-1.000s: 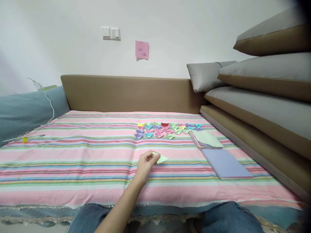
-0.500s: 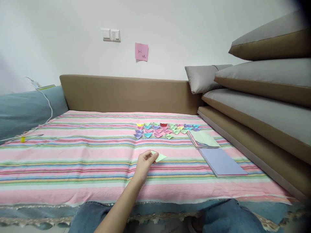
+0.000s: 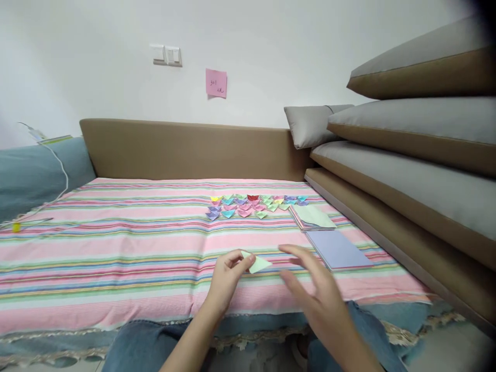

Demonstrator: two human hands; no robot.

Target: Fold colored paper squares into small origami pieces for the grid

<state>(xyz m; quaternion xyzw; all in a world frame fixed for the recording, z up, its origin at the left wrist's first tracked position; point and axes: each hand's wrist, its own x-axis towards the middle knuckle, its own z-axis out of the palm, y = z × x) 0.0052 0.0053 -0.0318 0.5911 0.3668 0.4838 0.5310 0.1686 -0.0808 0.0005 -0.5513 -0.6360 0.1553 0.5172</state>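
Between thumb and fingers, my left hand (image 3: pixel 229 269) pinches a small pale green folded paper (image 3: pixel 260 264) that ends in a point on the right. My right hand (image 3: pixel 315 289), a little blurred, is just right of the paper, apart from it. Its thumb and fingers are spread and hold nothing. Beyond the hands, several rows of small folded paper boats (image 3: pixel 245 212) in many colours lie on the striped cloth (image 3: pixel 155 248).
Right of the boats lies a pale green paper stack (image 3: pixel 314 217), with a lavender paper stack (image 3: pixel 341 250) in front. Large cushions (image 3: pixel 403 191) are piled along the right side. A white cable (image 3: pixel 64 175) and a small yellow object (image 3: pixel 16 227) are at far left.
My right hand has come into view from the lower right, fingers spread. My left hand still holds the green paper, slightly lower now. The view has shifted a little to the right.
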